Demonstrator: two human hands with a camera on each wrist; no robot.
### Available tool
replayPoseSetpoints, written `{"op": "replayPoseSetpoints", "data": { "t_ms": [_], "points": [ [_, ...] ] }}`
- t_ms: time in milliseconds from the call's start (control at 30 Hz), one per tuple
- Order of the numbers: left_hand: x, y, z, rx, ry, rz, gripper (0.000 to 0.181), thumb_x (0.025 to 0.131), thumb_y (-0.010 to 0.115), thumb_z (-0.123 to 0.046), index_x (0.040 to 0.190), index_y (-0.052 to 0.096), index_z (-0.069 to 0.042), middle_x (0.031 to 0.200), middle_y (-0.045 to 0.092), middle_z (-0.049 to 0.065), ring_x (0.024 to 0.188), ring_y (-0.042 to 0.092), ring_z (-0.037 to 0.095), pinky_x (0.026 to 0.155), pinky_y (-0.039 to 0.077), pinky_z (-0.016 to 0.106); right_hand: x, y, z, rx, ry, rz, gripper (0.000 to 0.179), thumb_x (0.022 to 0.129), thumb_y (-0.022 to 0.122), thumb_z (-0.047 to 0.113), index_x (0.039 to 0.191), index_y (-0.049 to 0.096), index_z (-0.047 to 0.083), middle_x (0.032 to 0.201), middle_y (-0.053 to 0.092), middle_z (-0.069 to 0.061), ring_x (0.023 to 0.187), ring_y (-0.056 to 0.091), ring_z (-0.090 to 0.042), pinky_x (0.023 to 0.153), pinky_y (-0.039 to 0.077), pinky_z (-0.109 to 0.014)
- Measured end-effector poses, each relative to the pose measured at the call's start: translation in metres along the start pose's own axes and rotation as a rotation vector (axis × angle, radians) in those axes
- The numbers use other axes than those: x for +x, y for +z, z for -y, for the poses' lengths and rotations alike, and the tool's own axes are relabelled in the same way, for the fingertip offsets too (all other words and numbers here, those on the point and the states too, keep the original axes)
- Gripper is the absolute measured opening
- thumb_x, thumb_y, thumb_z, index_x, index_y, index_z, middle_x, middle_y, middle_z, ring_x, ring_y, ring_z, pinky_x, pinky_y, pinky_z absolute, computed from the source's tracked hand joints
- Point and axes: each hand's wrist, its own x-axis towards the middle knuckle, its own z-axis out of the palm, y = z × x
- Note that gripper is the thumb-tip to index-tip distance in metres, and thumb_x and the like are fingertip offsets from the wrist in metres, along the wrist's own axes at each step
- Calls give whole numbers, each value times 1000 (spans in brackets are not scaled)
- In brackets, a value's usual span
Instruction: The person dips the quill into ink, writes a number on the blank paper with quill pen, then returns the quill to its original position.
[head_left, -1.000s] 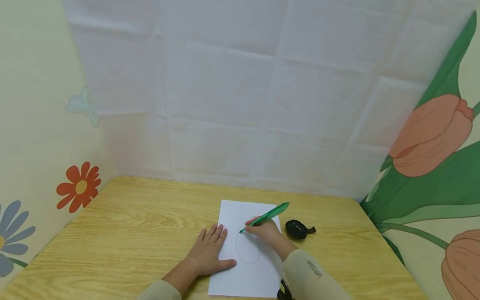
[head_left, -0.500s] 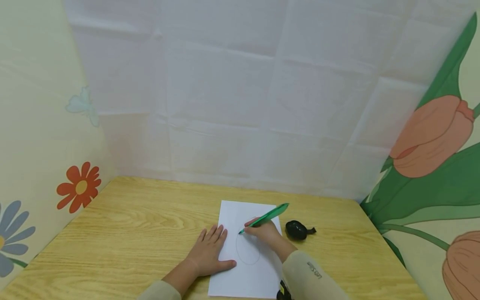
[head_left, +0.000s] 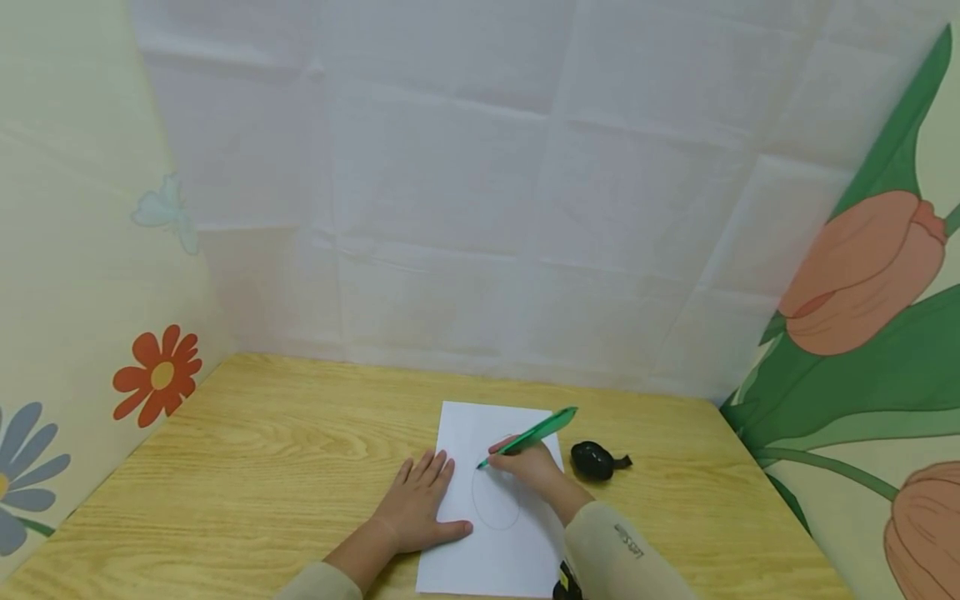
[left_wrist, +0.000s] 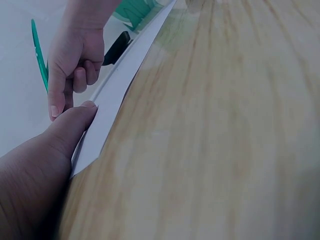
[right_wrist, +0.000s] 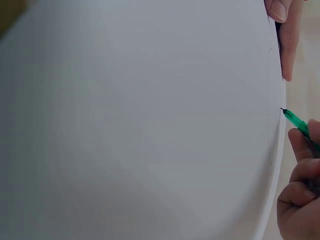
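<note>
In the head view a white sheet of paper [head_left: 480, 567] lies on the wood-grain table, with a thin oval outline drawn on it. My right hand [head_left: 534, 468] pinches a green pen [head_left: 542, 429], whose upper end widens like a leaf or feather. Its dark tip meets the paper at the upper left of the oval; the right wrist view shows this pen [right_wrist: 296, 122] and tip close up. On the paper's left edge rests my left hand [head_left: 420, 504], fingers spread and thumb lying on the sheet. The left wrist view shows that thumb [left_wrist: 70, 125] near the paper's edge.
A glossy black rounded object [head_left: 592, 460] with a short tail lies right of the paper. Partly under the right sleeve is a black and yellow thing [head_left: 566, 582], kind unclear. A white sheet [head_left: 435, 208] hangs behind the table [head_left: 300, 433]; flower-printed walls stand on both sides.
The pen tip has moved slightly left and down along the oval since one second ago. Over the last half second almost nothing differs. My left hand has stayed in place.
</note>
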Motion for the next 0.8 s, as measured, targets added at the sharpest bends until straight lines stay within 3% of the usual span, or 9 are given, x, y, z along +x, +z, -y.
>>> {"op": "replayPoseSetpoints", "data": {
  "t_ms": [333, 800],
  "points": [
    [-1, -2, 1, -10, 0, 3, 106, 81, 53, -77, 151, 33, 0, 160, 26, 21, 150, 18, 40, 120, 10, 63, 1, -17, 3, 67, 18, -33, 25, 86, 74, 24, 105, 74, 8, 107, 74, -8, 104, 67, -25, 90, 53, -46],
    [-1, -3, -1, -6, -6, -2, 104, 81, 56, -74, 151, 34, 0, 160, 26, 20, 151, 19, 38, 120, 12, 60, -9, -45, -7, 184, 130, -117, 31, 88, 73, 25, 113, 71, 6, 117, 70, -11, 116, 62, -33, 99, 50, -52]
  ]
}}
